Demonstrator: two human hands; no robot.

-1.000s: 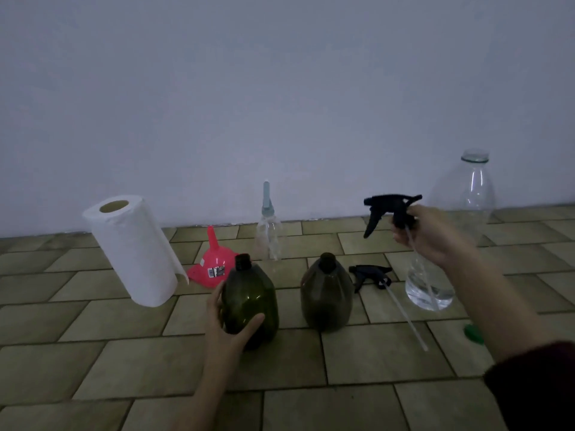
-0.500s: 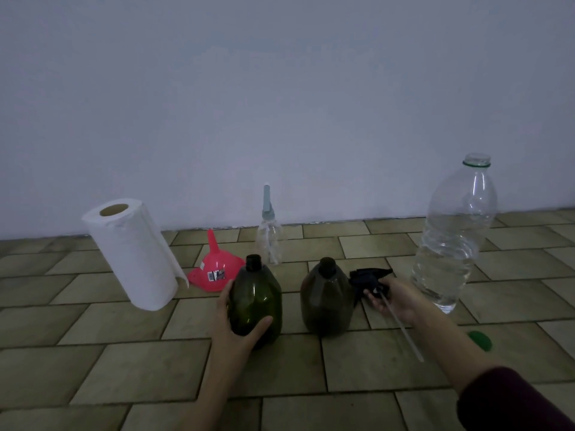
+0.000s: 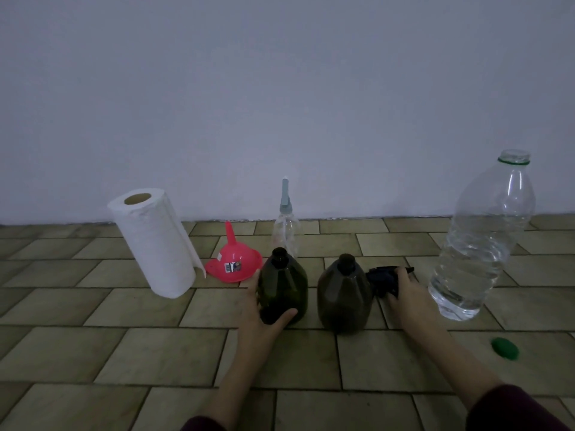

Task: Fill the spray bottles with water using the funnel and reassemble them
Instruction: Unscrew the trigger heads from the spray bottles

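Two dark green spray bottles stand open-necked on the tiled floor. My left hand (image 3: 264,315) grips the left bottle (image 3: 283,287) around its lower body. The right bottle (image 3: 343,293) stands free beside it. My right hand (image 3: 404,300) rests low on the floor, fingers closed over black trigger spray heads (image 3: 384,279) just right of that bottle. A pink funnel (image 3: 235,261) lies upside down behind the left bottle. A large clear water bottle (image 3: 485,244), uncapped and partly filled, stands at the right.
A paper towel roll (image 3: 154,241) stands at the left. A small clear spray bottle (image 3: 285,225) with a pale nozzle stands near the wall. A green cap (image 3: 504,347) lies on the floor at the right.
My right hand came down from in front of the water bottle with a black spray head to the floor beside the right green bottle. My left hand kept its hold.
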